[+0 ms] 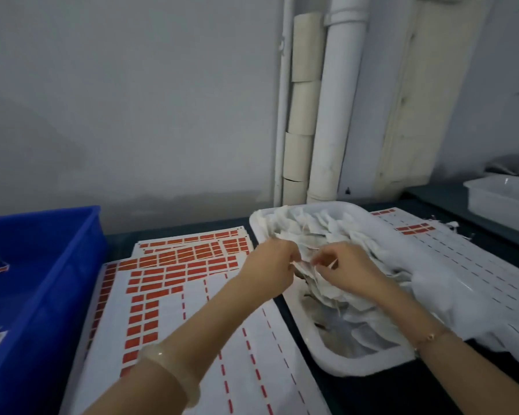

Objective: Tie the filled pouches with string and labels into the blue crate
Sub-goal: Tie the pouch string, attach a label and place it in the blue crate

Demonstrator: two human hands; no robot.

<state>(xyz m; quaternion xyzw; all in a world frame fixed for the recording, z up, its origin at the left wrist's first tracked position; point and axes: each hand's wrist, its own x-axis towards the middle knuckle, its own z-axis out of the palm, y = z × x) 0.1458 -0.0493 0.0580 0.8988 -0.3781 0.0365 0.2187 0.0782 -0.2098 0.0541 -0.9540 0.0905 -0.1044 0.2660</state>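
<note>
Head view: above the white plastic tray (pixel 351 368) heaped with filled white pouches (pixel 327 232), the left hand (pixel 270 265) and right hand (pixel 346 272) pinch one thin white pouch (pixel 304 266) with curled fingers, probably readying it for tying. The sheets of red labels (pixel 174 262) lie left and the blue plastic crate (pixel 66 265) far left, both within reach.

On the desk (pixel 372 396), left to right: crate (pixel 42 265) at the left edge, label sheets (pixel 192 295) just beside it, tray (pixel 357 363) holding heaped pouches (pixel 327 232), further sheets (pixel 462 265) tucked under its right side — behind, second tray (pixel 504 199) far right, pipes (pixel 339 115) against the wall.
</note>
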